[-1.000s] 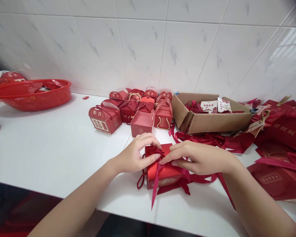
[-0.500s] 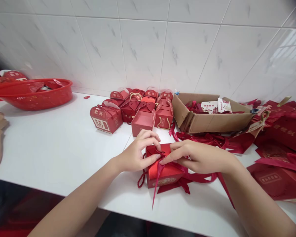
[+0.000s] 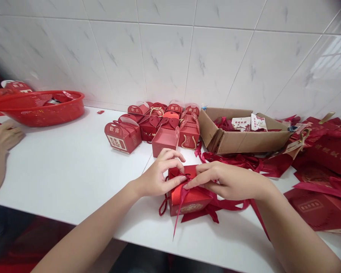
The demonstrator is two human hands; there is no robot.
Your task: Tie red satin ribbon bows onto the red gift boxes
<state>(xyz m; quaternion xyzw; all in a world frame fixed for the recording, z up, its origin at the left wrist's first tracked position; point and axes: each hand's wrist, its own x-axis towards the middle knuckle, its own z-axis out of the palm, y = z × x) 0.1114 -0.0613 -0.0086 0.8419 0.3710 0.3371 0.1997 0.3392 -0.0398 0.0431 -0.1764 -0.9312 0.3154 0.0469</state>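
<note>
Leftward, a co-worker's hand (image 3: 4,136) slides further onto the table (image 3: 68,170). The person's left hand (image 3: 156,176) and right hand (image 3: 230,182) meet, pinching the ribbon (image 3: 179,206) atop the red box (image 3: 193,197) near the table's front edge, apparently to steady the knot.

left hand (image 3: 156,176) bare, forearm bare out to 7 o'clock, right hand (image 3: 230,182) bare, forearm bare to 4 o'clock, slim fingers (image 3: 172,154), short nails
</note>
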